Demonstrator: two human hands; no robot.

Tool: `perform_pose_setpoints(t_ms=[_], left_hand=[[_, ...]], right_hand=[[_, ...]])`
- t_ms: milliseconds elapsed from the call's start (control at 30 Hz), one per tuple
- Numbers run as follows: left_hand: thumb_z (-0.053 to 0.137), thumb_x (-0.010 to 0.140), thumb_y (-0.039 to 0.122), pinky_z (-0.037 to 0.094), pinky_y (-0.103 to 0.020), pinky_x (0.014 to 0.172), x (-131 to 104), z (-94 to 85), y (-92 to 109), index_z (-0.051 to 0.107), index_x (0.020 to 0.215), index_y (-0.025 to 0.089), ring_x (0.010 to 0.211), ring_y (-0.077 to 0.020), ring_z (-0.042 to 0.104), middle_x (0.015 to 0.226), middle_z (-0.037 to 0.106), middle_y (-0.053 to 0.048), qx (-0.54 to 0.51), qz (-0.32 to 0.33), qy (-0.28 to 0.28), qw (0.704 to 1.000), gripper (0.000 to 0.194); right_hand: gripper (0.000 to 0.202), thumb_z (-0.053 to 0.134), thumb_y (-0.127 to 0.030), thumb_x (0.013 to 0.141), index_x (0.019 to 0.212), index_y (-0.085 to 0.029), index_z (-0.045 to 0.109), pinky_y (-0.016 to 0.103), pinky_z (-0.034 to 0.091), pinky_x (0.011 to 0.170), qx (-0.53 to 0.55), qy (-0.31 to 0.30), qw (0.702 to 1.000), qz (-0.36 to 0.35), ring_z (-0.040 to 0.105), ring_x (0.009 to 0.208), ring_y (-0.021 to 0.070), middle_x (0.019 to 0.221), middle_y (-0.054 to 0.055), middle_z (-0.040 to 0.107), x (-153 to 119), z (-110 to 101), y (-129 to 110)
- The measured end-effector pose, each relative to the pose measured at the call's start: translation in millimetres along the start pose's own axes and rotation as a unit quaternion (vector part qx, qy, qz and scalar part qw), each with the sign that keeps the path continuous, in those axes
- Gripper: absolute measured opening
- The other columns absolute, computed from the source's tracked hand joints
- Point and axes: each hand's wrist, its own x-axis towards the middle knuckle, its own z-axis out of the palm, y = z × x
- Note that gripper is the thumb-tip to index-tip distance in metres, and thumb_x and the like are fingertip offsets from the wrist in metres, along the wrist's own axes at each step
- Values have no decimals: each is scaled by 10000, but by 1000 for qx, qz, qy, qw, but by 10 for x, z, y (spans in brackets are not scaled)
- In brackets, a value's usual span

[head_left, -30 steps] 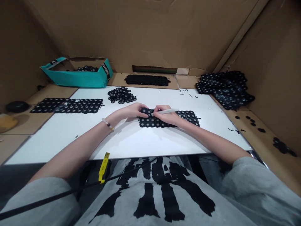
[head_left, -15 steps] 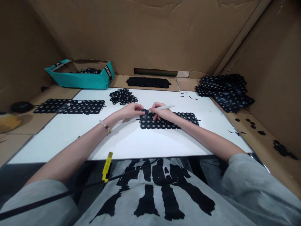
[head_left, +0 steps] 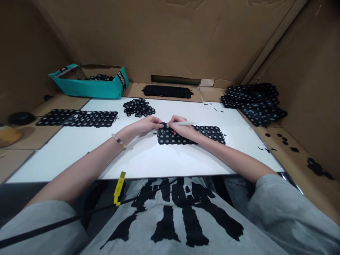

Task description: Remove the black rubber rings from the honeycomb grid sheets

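A black sheet with rows of pale round spots (head_left: 212, 132) lies on the white board (head_left: 138, 159). At its upper left corner my left hand (head_left: 150, 124) pinches the edge, or a small black piece on it, between thumb and fingertips. My right hand (head_left: 183, 128) rests over the sheet and is closed on a white pen-like tool (head_left: 186, 123), its tip close to my left fingertips. What the tip touches is too small to tell. A pile of small black rings (head_left: 139, 107) lies just beyond my left hand.
Another dotted black sheet (head_left: 79, 118) lies at the left. Behind stand a teal-sided box (head_left: 90, 88) and a black strip (head_left: 168, 91). Crumpled dotted sheets (head_left: 252, 99) are at the back right, with black scraps (head_left: 294, 149) near the right edge. Cardboard walls (head_left: 170, 39) surround the board.
The tool in my right hand now lies flatter, and its tip has moved slightly left. My right fingers are more curled in. The view has shifted slightly.
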Motion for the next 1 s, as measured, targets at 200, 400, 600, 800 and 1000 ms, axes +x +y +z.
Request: perform_pose_setpoints(t_ms=[200, 400, 600, 800, 1000], left_hand=[[734, 727, 493, 200, -264, 366, -19, -67, 66, 628, 776, 185, 407, -92, 330, 567, 470, 17, -29, -35, -37, 998, 329], [691, 770, 535, 225, -263, 396, -1, -54, 8, 662, 811, 184, 428, -95, 358, 598, 512, 3, 16, -8, -23, 1000, 354], [678, 767, 580, 258, -265, 423, 0, -22, -19, 683, 832, 188, 448, -111, 388, 576, 528, -7, 19, 4, -11, 1000, 398], [710, 750, 556, 240, -268, 400, -14, -5, 16, 648, 779, 191, 425, -105, 357, 546, 491, 1, -15, -12, -15, 1000, 372], [746, 718, 495, 253, -269, 424, 20, -50, 7, 626, 738, 183, 451, -96, 362, 610, 514, -3, -59, -19, -45, 997, 335]], right_hand=[[127, 512, -322, 829, 753, -221, 524, 257, 426, 601, -40, 23, 999, -23, 577, 554, 136, 595, -58, 571, -21, 45, -12], [106, 557, -306, 803, 749, -218, 531, 260, 444, 606, 38, -5, 999, 14, 583, 523, 133, 567, -64, 567, 29, 24, 64], [107, 569, -292, 793, 728, -217, 531, 267, 462, 631, 64, -4, 997, 30, 599, 534, 141, 544, -60, 569, 53, 3, 98], [103, 548, -302, 798, 742, -215, 542, 262, 426, 615, -18, 11, 1000, 10, 578, 576, 141, 607, -48, 593, 12, 34, 5], [136, 510, -314, 817, 745, -215, 571, 269, 396, 677, -111, 43, 993, -27, 586, 758, 162, 768, -14, 662, 8, 74, -14]])
